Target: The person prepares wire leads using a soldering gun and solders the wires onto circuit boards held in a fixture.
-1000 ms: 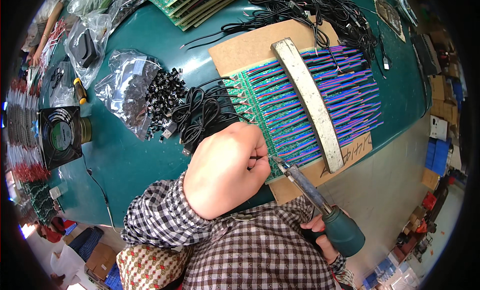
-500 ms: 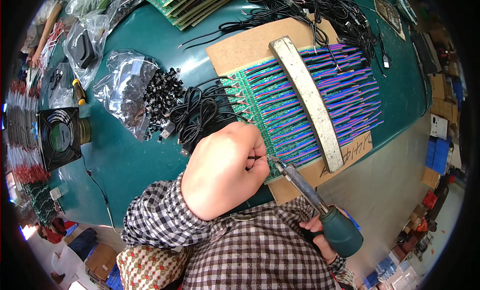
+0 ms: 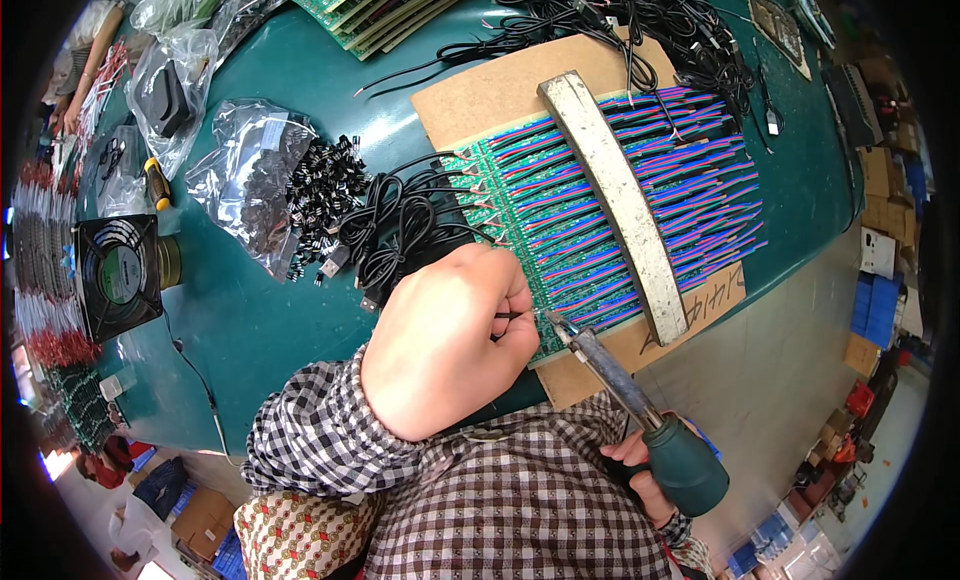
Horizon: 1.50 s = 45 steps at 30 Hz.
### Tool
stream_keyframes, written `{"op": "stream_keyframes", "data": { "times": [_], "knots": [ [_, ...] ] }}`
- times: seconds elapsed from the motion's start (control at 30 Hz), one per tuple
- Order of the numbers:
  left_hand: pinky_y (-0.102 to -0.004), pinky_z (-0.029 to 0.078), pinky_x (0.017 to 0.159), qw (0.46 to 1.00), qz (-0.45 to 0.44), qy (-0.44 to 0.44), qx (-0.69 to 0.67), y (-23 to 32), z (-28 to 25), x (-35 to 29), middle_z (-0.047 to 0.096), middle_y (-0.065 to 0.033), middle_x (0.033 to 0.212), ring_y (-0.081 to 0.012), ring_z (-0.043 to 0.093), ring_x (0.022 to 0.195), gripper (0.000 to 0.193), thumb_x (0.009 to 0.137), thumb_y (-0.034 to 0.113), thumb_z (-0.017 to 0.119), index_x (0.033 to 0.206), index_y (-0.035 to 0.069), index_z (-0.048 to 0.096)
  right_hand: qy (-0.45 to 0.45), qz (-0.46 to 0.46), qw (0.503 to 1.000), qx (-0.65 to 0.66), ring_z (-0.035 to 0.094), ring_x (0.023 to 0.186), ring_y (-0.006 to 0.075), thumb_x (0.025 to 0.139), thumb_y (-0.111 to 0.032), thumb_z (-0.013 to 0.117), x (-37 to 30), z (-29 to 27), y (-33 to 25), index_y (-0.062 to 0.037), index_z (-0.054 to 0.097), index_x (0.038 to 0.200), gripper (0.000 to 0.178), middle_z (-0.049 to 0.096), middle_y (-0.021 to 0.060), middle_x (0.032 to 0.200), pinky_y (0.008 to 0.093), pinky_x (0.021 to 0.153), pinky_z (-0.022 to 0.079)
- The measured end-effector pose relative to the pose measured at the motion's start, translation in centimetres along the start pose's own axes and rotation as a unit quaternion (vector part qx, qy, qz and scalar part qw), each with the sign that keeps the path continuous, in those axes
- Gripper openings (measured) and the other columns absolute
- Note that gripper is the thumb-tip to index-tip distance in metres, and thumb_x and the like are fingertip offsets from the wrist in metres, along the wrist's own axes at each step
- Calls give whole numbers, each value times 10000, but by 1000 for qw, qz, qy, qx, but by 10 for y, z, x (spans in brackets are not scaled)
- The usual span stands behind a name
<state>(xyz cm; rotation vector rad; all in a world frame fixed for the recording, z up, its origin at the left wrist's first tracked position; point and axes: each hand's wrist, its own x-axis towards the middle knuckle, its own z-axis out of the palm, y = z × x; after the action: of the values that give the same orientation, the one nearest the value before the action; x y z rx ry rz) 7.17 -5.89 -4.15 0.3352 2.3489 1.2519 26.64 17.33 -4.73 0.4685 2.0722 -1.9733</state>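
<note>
My left hand (image 3: 450, 335) is closed in a pinch on a thin black cable (image 3: 507, 316), at the left edge of the green circuit board panel (image 3: 495, 195). In my right hand (image 3: 652, 495), partly hidden behind the handle, is a soldering iron (image 3: 690, 470) with a dark green grip. Its tip points up and left at the board's near end, just right of my left fingertips; whether it touches is unclear. Rows of blue, red and black wires (image 3: 700, 195) run rightward from the board. Across them lies a worn metal bar (image 3: 615, 205).
Cardboard (image 3: 480, 100) lies beneath the board. Coiled black cables (image 3: 395, 230) and a plastic bag (image 3: 250, 180) of small black parts are to the left, beyond them a fan (image 3: 118, 275) and a screwdriver (image 3: 157, 184). Stacked boards (image 3: 390, 15) and more cables (image 3: 640, 10) sit at the back.
The soldering iron has shifted slightly right and toward me, its tip moving a little away from my left fingertips. My left hand has stayed in place.
</note>
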Motion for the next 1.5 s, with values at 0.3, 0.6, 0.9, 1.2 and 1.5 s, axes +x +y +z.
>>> {"op": "stream_keyframes", "data": {
  "times": [0.3, 0.6, 0.9, 1.2, 1.5],
  "knots": [
    [-251, 516, 586, 1000, -1, -2, -6, 1, 0, 0, 581, -63, 745, -116, 597, 641, 110, 716, -2, 681, 781, -4, 593, -16, 10, 1000, 0, 705, 751, 223, 646, 50, 699, 1, -1, 5, 52, 609, 890, 260, 650, 88, 763, 356, 738, 590],
    [-252, 512, 577, 1000, 6, 2, -5, -1, 0, 0, 579, -61, 731, -118, 590, 626, 105, 710, -6, 677, 775, 0, 595, 11, 16, 996, 92, 682, 759, 221, 703, -52, 774, 1, 4, 3, 53, 611, 906, 281, 629, 103, 782, 394, 771, 592],
    [-251, 498, 563, 1000, 9, -1, -8, -1, -1, 0, 573, -59, 718, -116, 580, 615, 99, 708, -5, 673, 764, 1, 592, 57, 38, 983, 171, 640, 730, 202, 721, -82, 799, 2, 10, -3, 49, 603, 874, 281, 596, 93, 770, 458, 785, 594],
    [-247, 480, 545, 999, 32, -13, -3, -4, -3, 1, 561, -51, 715, -109, 554, 601, 104, 713, -1, 681, 778, 3, 600, 18, 36, 988, 149, 560, 812, 241, 854, -329, 691, 0, 7, -4, 2, 512, 903, 380, 508, 121, 854, 481, 842, 552],
    [-224, 414, 517, 998, 51, 33, -12, -5, 4, -16, 534, -27, 753, -84, 512, 613, 117, 749, 5, 703, 837, 10, 626, 25, -10, 989, 144, 587, 935, 275, 872, -346, 668, 1, 5, -2, 66, 505, 1093, 495, 547, 166, 995, 442, 803, 580]
  ]
}}
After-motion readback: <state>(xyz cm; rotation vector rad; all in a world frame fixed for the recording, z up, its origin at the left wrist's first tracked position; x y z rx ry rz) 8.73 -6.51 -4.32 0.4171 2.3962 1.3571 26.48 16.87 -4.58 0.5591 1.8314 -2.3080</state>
